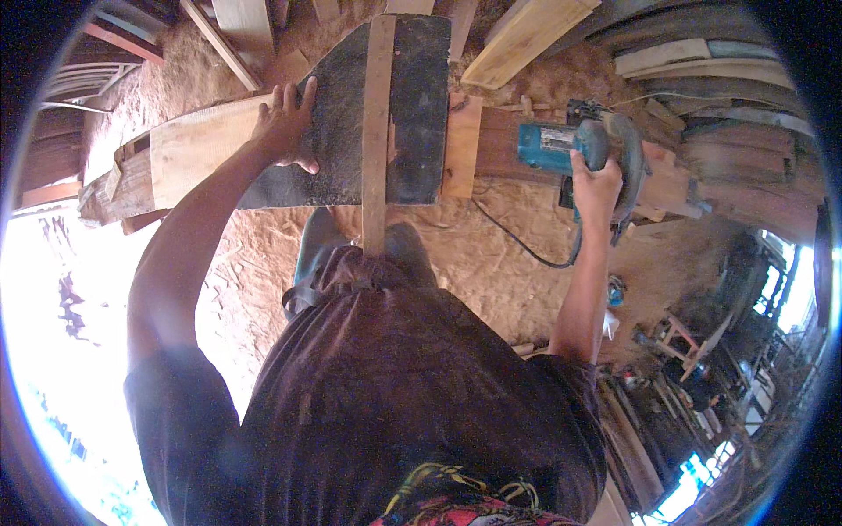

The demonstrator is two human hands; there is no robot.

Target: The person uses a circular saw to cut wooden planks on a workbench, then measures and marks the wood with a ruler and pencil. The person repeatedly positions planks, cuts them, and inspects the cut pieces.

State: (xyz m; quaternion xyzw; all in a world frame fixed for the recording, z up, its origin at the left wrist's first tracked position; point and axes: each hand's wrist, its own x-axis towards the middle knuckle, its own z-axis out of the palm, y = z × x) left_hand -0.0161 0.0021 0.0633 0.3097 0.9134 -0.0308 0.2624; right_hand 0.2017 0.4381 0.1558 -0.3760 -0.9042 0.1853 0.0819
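A black, slant-edged flat panel (338, 123) lies face up — a teal-and-dark handheld circular saw (545, 147) is to its right, gripped.

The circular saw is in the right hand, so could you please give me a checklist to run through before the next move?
1. Right hand gripping the circular saw: ok.
2. Left hand apart from the saw: ok, at the left side of the dark panel.
3. Wood strip lying across the panel: ok.
4. Strip fixed in place: cannot tell.
5. Cable clear of the left hand: ok.
6. Saw running or stopped: cannot tell.
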